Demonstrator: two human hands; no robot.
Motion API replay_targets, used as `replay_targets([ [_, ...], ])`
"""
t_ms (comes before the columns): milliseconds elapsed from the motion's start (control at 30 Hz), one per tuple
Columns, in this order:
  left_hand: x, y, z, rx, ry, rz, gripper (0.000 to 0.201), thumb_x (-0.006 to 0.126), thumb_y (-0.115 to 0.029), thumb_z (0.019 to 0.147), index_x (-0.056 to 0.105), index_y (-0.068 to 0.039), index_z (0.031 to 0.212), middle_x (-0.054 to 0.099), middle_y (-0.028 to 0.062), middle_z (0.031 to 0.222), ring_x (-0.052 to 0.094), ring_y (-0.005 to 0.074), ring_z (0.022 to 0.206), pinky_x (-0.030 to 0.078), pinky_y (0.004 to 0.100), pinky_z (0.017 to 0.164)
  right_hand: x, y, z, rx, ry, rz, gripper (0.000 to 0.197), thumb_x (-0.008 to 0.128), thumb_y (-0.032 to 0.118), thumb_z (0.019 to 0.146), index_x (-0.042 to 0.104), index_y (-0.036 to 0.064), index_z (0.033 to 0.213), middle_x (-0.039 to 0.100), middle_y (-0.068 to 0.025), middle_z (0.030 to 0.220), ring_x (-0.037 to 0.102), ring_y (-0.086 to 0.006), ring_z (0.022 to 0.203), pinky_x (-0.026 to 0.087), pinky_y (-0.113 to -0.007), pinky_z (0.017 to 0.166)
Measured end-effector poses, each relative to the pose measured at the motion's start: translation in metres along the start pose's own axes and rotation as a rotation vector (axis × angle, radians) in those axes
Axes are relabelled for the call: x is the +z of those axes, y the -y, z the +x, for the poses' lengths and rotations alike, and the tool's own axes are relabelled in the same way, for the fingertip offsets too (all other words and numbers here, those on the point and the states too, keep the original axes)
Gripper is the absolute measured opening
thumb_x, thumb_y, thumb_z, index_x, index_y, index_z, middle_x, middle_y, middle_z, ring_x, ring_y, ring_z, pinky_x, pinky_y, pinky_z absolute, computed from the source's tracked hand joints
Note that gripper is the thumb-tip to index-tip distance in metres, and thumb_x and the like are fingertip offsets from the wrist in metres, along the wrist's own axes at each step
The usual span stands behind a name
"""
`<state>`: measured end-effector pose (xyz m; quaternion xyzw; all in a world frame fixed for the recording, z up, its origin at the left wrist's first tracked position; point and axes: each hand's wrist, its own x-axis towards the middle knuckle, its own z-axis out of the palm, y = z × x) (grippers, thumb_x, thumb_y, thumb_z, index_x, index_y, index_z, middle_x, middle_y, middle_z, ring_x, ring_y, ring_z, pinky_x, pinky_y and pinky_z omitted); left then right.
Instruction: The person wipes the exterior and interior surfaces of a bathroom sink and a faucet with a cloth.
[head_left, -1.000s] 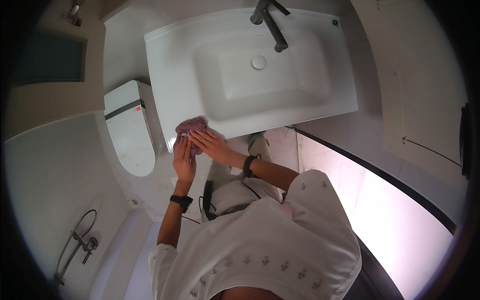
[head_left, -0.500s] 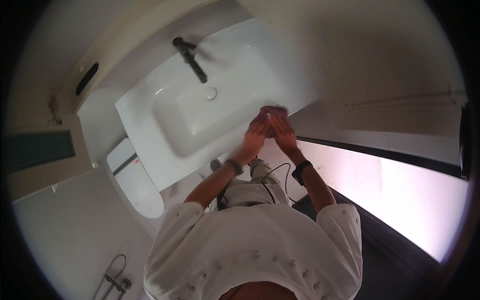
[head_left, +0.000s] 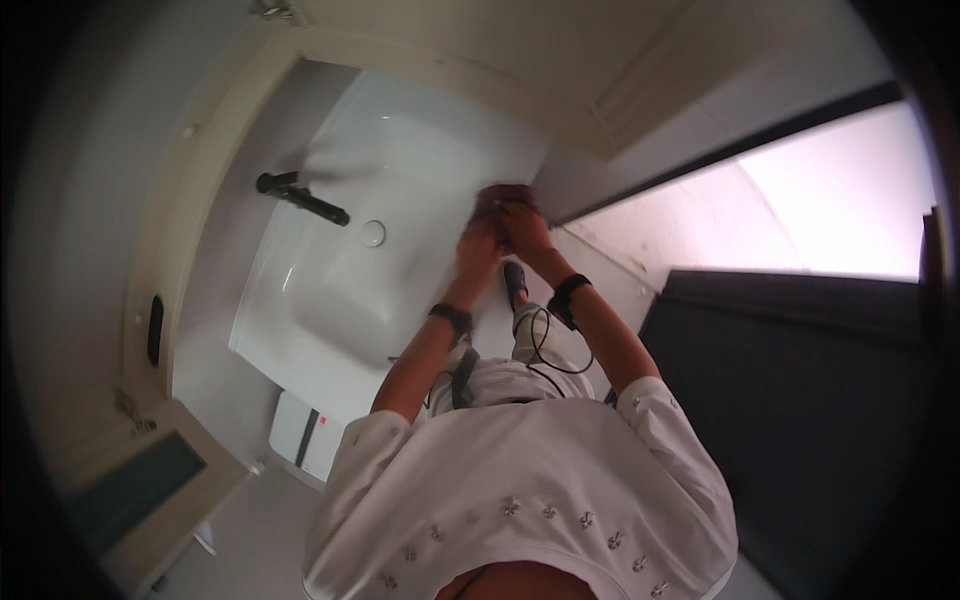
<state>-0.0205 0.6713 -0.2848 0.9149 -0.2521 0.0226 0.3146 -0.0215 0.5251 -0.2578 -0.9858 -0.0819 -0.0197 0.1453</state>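
Observation:
A dark reddish cloth (head_left: 507, 192) is bunched up at the front right rim of the white sink (head_left: 255, 320). My left hand (head_left: 480, 246) is closed on it from the left, blurred by motion. Beside it, nearly touching, my right hand (head_left: 526, 230) grips the same cloth, its fingers bent over the near side. The fingertips are partly hidden in the folds. A dark band sits on each of my wrists.
A black faucet (head_left: 315, 206) reaches over the basin toward the round drain stopper (head_left: 373, 233). A white toilet (head_left: 300, 432) stands left of the sink. To the right are a bright doorway (head_left: 780, 190) and a dark panel (head_left: 800, 400). A cable (head_left: 540, 345) loops near my legs.
My view has turned, so the sink and faucet now lie farther left and the dark panel shows more. Both hands still hold the cloth, now closer together and slightly overlapping.

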Motion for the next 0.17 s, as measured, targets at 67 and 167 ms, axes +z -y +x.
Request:
replay_targets([
  [67,-0.042,-0.01,-0.027,-0.069,0.128,-0.087,0.039,0.077,-0.019,0.073,0.064,-0.006,0.108,0.065,0.0138,0.103,0.064,0.0363,0.097,0.052,0.0459,0.084,0.016,0.021,-0.02,-0.072,0.094,-0.093,0.049,0.076,0.022,0.07,0.064,0.0098,0.116,0.067,-0.0067,0.11,0.063,-0.0258,0.112,0.05,-0.04,0.099],
  [167,-0.054,0.026,-0.071,-0.065,0.163,-0.126,0.046,0.079,-0.027,0.077,0.062,-0.009,0.116,0.068,0.0184,0.111,0.067,0.0394,0.099,0.055,0.0462,0.082,0.065,0.026,-0.035,-0.147,0.052,0.294,0.051,0.077,0.027,0.077,0.058,0.0065,0.119,0.067,-0.0085,0.117,0.06,-0.0238,0.119,0.049,-0.04,0.102],
])
